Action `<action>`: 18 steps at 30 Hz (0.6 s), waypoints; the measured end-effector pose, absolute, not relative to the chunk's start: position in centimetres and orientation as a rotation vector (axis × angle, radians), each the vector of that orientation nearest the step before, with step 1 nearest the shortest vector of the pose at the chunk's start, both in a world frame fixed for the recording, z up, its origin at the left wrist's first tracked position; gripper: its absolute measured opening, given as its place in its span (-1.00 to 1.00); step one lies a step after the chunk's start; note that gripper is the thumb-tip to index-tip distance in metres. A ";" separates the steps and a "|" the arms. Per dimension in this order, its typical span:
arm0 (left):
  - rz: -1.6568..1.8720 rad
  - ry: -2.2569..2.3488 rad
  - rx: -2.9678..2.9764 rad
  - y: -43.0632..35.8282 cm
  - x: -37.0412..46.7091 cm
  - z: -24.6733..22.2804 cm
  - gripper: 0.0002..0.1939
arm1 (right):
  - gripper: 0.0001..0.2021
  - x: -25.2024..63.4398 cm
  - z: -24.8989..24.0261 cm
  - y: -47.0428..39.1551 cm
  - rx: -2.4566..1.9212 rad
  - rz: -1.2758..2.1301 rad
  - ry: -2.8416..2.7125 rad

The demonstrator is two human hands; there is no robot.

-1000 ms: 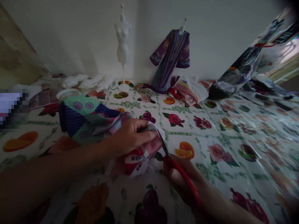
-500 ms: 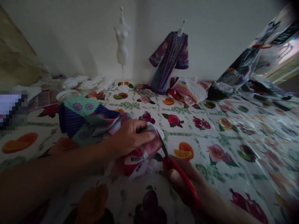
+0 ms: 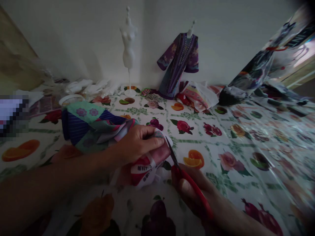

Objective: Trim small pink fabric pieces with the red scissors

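My left hand (image 3: 142,142) pinches the edge of a printed cloth (image 3: 161,153) between thumb and fingers. The cloth is pink and white, with red patches and dark lettering where it hangs below the hand. Red-handled scissors (image 3: 190,185) are in my right hand (image 3: 197,186), their dark blades pointing up and left at the cloth's edge beside my left thumb. Whether the blades touch the cloth I cannot tell. To the left, a green and navy patterned garment (image 3: 86,126) lies bunched on the table and partly behind my left hand.
A bare white doll mannequin (image 3: 128,49) stands by the wall. Right of it a purple robe (image 3: 180,64) hangs on another stand, a crumpled printed cloth (image 3: 197,95) beside it. A white basket (image 3: 71,98) and plastic bags (image 3: 86,86) lie back left on the fruit-patterned tablecloth (image 3: 177,203).
Very little differs. The scissors' tips have shifted slightly at the cloth's edge, and my left hand keeps its pinch in nearly the same spot.
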State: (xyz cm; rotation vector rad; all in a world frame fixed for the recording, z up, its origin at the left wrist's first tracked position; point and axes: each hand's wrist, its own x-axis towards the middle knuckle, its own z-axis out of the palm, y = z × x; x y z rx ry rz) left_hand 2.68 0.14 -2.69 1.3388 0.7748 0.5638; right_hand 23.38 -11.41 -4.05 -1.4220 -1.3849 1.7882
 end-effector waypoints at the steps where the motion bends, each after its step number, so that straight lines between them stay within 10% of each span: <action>1: 0.568 0.792 1.331 0.1 2.7 -2.8 -0.78 | -0.39 23.4 -4.1 -11.4 -1.420 1.778 -1.388; 18: 0.484 0.814 1.359 -0.4 2.7 -2.4 -0.74 | -0.40 23.3 -4.0 -11.5 -1.441 1.770 -1.389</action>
